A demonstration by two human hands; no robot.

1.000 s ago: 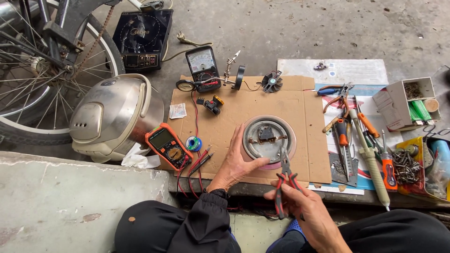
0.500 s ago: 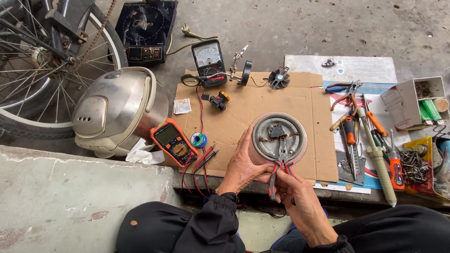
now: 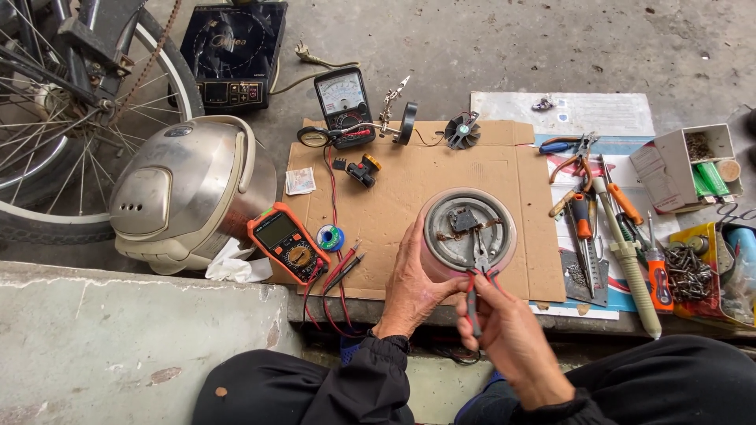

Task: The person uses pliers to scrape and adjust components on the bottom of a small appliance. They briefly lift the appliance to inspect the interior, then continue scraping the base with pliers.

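Note:
A round metal appliance base with a pinkish side lies upside down on a sheet of cardboard. My left hand grips its near left rim. My right hand is closed on red-handled pliers, whose jaws reach into the base beside a small dark part and some wires at its middle.
A silver rice cooker stands at the left by a bicycle wheel. An orange multimeter, a solder spool and probe leads lie left of my hands. Screwdrivers and pliers, a screw tray and a box are at the right.
The view has shifted closer over the base. My right hand has brought the pliers up from the cardboard's near edge, and their jaws now reach inside the base. My left hand stays on the rim.

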